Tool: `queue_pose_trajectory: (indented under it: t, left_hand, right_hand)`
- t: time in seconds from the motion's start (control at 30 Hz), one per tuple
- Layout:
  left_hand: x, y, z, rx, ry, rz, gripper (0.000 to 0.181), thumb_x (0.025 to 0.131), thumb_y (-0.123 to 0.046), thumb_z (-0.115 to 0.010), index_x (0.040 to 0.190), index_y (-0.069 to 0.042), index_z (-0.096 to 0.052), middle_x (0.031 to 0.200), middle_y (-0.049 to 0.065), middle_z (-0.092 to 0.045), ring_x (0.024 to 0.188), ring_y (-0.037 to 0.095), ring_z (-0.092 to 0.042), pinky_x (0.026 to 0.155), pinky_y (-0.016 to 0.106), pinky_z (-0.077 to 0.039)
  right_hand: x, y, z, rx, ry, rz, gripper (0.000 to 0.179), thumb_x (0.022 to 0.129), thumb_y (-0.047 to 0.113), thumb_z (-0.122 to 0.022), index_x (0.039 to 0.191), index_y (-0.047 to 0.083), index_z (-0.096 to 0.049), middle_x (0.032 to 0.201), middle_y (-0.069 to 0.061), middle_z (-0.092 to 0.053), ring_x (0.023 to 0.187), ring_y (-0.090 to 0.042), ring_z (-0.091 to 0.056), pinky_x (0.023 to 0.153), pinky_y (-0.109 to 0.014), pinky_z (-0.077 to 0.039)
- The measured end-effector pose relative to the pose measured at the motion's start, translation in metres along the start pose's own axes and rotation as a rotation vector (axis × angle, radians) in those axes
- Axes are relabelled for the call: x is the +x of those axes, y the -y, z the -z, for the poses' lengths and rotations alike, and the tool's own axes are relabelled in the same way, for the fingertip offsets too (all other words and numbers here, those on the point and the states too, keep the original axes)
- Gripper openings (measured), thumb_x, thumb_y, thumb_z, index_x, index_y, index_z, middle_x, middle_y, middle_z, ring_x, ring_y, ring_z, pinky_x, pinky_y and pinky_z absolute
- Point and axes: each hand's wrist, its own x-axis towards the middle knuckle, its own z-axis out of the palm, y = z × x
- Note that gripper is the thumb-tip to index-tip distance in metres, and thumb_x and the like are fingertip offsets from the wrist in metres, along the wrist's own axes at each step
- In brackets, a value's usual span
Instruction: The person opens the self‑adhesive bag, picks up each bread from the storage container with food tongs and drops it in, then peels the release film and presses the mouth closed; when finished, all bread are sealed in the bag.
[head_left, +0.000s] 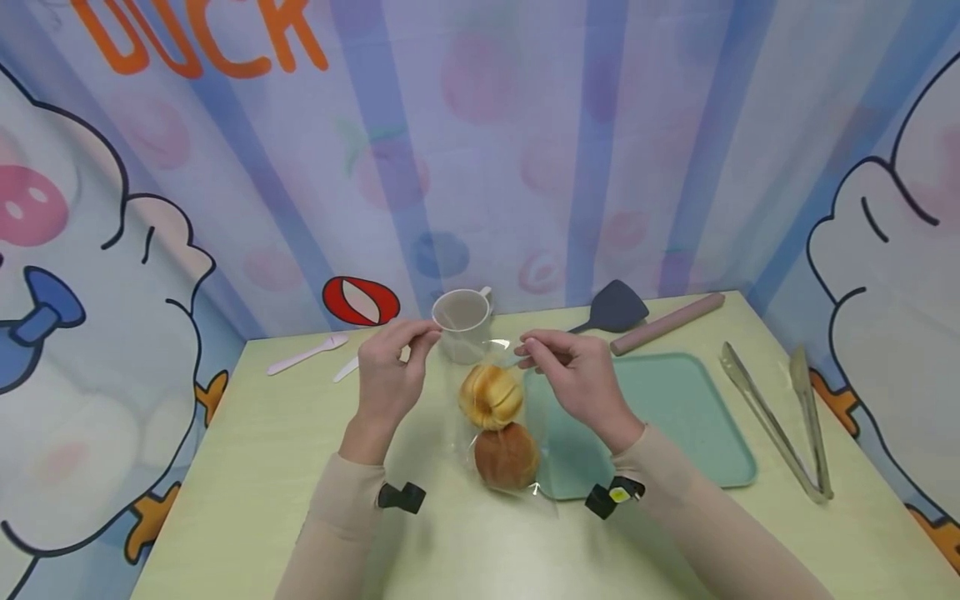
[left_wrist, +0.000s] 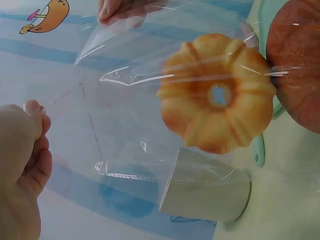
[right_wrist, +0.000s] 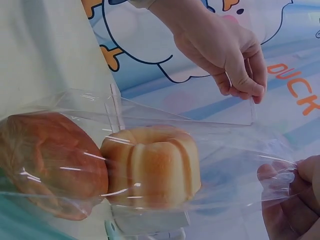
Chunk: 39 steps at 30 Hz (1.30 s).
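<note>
A clear plastic bag [right_wrist: 232, 150] holds a golden fluted ring-shaped bread [head_left: 491, 394] and a round brown bun [head_left: 506, 457], one beyond the other. My right hand [head_left: 581, 379] pinches the bag's gathered edge near its far end. On the other side, my left hand [head_left: 392, 367] pinches a thin clear strip [left_wrist: 62, 97], thumb against forefinger; in the left wrist view the strip runs from those fingertips to the bag's corner. Both breads hang below the hands in the head view. Behind the bag stands a white cup [head_left: 462, 321], partly covered by it.
A green tray [head_left: 697, 417] lies on the table to the right, with metal tongs [head_left: 780, 433] beyond it. Behind it are a dark spatula [head_left: 617, 307] and a pink rolling pin [head_left: 667, 323]. A pink plastic utensil [head_left: 306, 354] and a white one [head_left: 347, 368] lie at the back left.
</note>
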Motion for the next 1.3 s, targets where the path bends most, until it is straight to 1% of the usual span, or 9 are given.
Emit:
queue_pose_trajectory:
  t: [0.23,0.33,0.5,0.67,0.83,0.93,1.07,1.2,1.3]
  left_hand:
    - [-0.002,0.004,0.007,-0.030,0.024,0.016,0.009,0.092,0.002,-0.077,0.101,-0.001,-0.079,0.080,0.009,-0.071,0.071,0.021,-0.063,0.066,0.030,-0.054]
    - [-0.002,0.006,0.012,-0.028,0.053,0.008,0.015,0.088,0.002,-0.081,0.103,-0.002,-0.081,0.082,0.009,-0.075,0.070,0.020,-0.065,0.066,0.031,-0.055]
    - [-0.003,0.012,0.022,-0.002,0.120,-0.052,0.026,0.076,0.005,-0.089,0.100,-0.001,-0.084,0.082,0.012,-0.076,0.065,0.022,-0.063,0.058,0.034,-0.052]
    - [-0.005,0.015,0.030,0.020,0.147,-0.062,0.025,0.073,0.007,-0.090,0.096,-0.001,-0.084,0.081,0.010,-0.074,0.064,0.022,-0.061,0.057,0.030,-0.049]
    - [-0.010,0.022,0.036,0.027,0.093,-0.014,0.009,0.087,0.006,-0.080,0.089,-0.003,-0.080,0.082,0.009,-0.072,0.068,0.020,-0.062,0.058,0.031,-0.050]
    - [-0.013,0.024,0.038,0.017,0.071,0.030,0.017,0.097,0.003,-0.066,0.082,-0.004,-0.068,0.076,0.007,-0.062,0.066,0.017,-0.055,0.059,0.028,-0.045]
    - [-0.015,0.026,0.041,0.009,0.030,0.102,0.029,0.103,-0.003,-0.054,0.074,-0.006,-0.056,0.066,0.003,-0.050,0.063,0.014,-0.045,0.059,0.026,-0.037]
    - [-0.018,0.030,0.045,-0.024,-0.026,0.195,0.032,0.103,-0.002,-0.058,0.072,-0.005,-0.060,0.062,0.004,-0.049,0.060,0.011,-0.041,0.057,0.022,-0.033]
    - [-0.020,0.034,0.050,-0.087,-0.055,0.242,0.019,0.099,0.005,-0.067,0.081,0.000,-0.071,0.066,0.010,-0.059,0.062,0.008,-0.049,0.059,0.015,-0.040]
  right_hand:
    - [0.000,0.002,0.003,-0.018,-0.012,-0.005,0.017,0.103,0.009,-0.068,0.112,0.000,-0.079,0.099,-0.015,-0.080,0.082,-0.026,-0.080,0.076,-0.041,-0.064]
    - [0.001,0.001,0.005,-0.007,-0.014,-0.006,0.017,0.103,0.008,-0.068,0.112,-0.003,-0.078,0.099,-0.015,-0.080,0.082,-0.028,-0.080,0.076,-0.038,-0.064]
    - [0.001,-0.001,0.006,-0.004,-0.014,-0.009,0.017,0.103,0.008,-0.067,0.112,-0.002,-0.078,0.099,-0.015,-0.080,0.082,-0.027,-0.080,0.076,-0.031,-0.064]
    - [0.003,-0.002,0.008,-0.006,-0.013,0.011,0.017,0.104,0.008,-0.067,0.112,-0.001,-0.078,0.100,-0.015,-0.080,0.082,-0.027,-0.080,0.076,-0.039,-0.064]
    - [0.003,-0.002,0.008,0.002,-0.014,0.006,0.017,0.103,0.007,-0.067,0.113,-0.003,-0.078,0.101,-0.016,-0.080,0.082,-0.027,-0.079,0.077,-0.045,-0.064]
    - [0.003,-0.002,0.008,0.009,-0.011,-0.009,0.017,0.103,0.007,-0.067,0.113,-0.002,-0.078,0.102,-0.017,-0.080,0.082,-0.026,-0.080,0.078,-0.042,-0.064]
    - [0.003,-0.003,0.008,0.023,-0.007,-0.022,0.018,0.104,0.007,-0.066,0.114,-0.002,-0.077,0.103,-0.018,-0.080,0.083,-0.022,-0.080,0.078,-0.042,-0.064]
    - [0.003,-0.004,0.008,0.039,-0.004,-0.021,0.018,0.103,0.006,-0.066,0.114,-0.003,-0.077,0.104,-0.018,-0.079,0.083,-0.019,-0.080,0.078,-0.045,-0.064]
    - [0.004,-0.005,0.008,0.048,-0.002,-0.024,0.018,0.103,0.005,-0.066,0.114,-0.004,-0.077,0.105,-0.019,-0.079,0.083,-0.018,-0.079,0.078,-0.047,-0.064]
